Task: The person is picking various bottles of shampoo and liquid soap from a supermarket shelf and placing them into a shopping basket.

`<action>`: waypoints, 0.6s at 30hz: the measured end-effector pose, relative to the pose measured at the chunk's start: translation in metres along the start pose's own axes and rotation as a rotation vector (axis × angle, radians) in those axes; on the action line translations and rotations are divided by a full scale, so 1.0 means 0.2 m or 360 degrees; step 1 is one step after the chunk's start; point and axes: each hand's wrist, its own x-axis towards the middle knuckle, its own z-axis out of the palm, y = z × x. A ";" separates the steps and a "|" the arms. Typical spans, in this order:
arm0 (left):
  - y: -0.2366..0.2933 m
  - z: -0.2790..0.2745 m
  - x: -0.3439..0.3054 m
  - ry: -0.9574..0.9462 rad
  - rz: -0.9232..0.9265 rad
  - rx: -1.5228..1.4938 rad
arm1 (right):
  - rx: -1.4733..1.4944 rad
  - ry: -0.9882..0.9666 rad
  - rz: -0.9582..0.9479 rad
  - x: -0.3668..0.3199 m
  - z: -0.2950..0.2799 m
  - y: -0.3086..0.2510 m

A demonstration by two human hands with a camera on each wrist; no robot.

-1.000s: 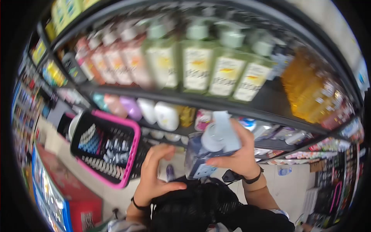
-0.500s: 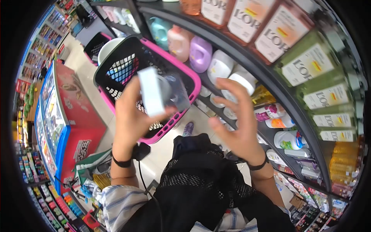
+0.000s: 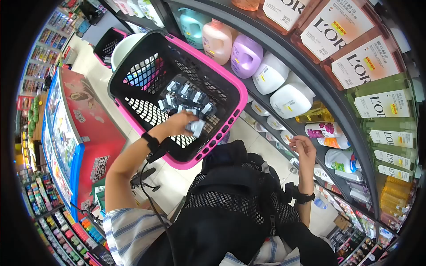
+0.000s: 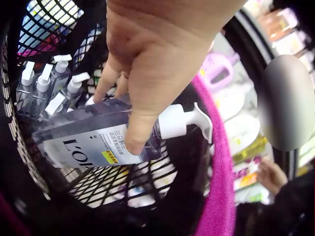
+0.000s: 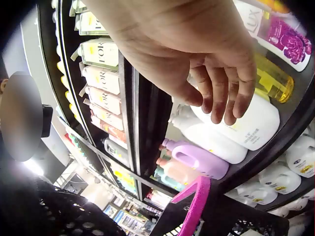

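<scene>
Inside a black shopping basket with a pink rim (image 3: 242, 95), my left hand (image 3: 177, 124) grips a pump bottle (image 4: 98, 135) by its shoulder. This bottle has a dark translucent body, a white label with a yellow tag and a white pump head (image 4: 173, 121). It lies on its side in the left wrist view, thumb across the label and the other fingers mostly hidden behind it. Several similar pump bottles (image 3: 186, 94) stand in the basket beside it. My right hand (image 3: 304, 148) hangs loosely with nothing in it, near the shelf; its fingers (image 5: 231, 93) are slightly bent.
Shelves (image 3: 266, 44) curve along the right, with pink and green pump bottles above and jugs such as a purple one (image 3: 245, 56) below. A red freezer (image 3: 95, 128) stands on the left. A white bucket (image 3: 125, 51) is behind the basket.
The bottle has passed from my right hand to my left, which has lowered it into the basket. My right hand has drawn back to the right. The view has swung left toward the basket.
</scene>
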 end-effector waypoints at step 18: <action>-0.43 0.50 0.23 -0.0472 0.0263 -0.0246 | -0.0018 0.0224 0.0540 -0.31 -0.01 0.37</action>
